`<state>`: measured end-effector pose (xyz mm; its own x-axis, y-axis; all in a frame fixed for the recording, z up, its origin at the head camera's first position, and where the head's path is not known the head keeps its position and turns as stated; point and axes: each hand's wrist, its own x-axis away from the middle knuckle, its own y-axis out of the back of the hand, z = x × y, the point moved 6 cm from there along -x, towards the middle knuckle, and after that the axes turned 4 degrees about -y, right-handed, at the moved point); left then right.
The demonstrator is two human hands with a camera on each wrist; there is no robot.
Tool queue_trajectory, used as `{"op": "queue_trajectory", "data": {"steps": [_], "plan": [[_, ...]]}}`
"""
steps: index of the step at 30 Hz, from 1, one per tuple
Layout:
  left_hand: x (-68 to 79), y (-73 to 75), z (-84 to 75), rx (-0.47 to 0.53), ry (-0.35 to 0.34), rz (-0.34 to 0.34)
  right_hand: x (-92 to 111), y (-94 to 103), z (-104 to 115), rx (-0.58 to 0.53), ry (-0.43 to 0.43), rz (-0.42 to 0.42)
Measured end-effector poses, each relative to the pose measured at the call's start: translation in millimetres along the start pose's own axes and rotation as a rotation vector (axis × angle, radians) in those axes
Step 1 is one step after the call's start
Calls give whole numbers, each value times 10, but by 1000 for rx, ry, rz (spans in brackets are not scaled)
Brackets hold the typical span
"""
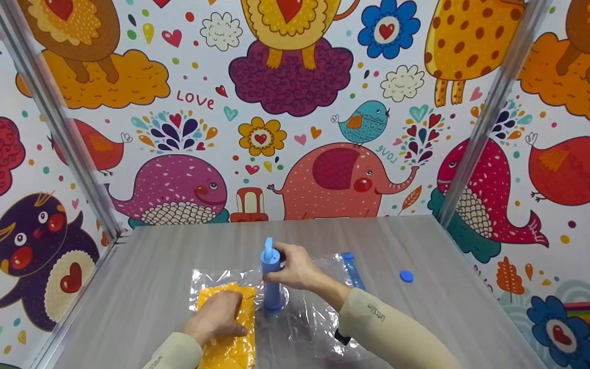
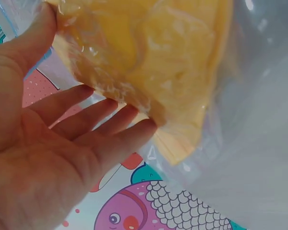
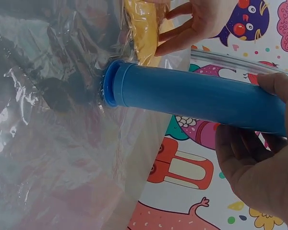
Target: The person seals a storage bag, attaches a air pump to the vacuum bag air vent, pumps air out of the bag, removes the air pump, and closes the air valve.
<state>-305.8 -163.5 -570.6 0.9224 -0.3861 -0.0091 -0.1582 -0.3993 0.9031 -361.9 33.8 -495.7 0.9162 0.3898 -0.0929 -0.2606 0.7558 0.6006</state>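
Observation:
A clear plastic vacuum bag (image 1: 302, 325) lies on the table with folded yellow cloth (image 1: 231, 353) inside its left part. On the bag stands a blue hand pump (image 1: 273, 297), upright, its lower end at the round blue valve (image 3: 109, 84). My right hand (image 1: 299, 269) grips the pump's upper body, thumb and fingers round opposite sides. My left hand (image 1: 218, 316) rests on the bag over the yellow cloth. In the left wrist view its fingers (image 2: 105, 112) are spread, lightly bent, with their tips against the plastic.
A round blue cap (image 1: 406, 276) lies on the grey table (image 1: 156, 256) right of the bag. A blue strip (image 1: 355, 277) runs along the bag's right edge. Cartoon-printed walls (image 1: 305, 128) with metal posts (image 1: 461, 169) stand behind and at the sides.

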Motion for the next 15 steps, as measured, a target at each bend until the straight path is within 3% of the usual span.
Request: {"op": "queue_trajectory", "data": {"steps": [15], "plan": [[-2,-8,1,30,3,18,0,22,-13,-20,10,15]]}}
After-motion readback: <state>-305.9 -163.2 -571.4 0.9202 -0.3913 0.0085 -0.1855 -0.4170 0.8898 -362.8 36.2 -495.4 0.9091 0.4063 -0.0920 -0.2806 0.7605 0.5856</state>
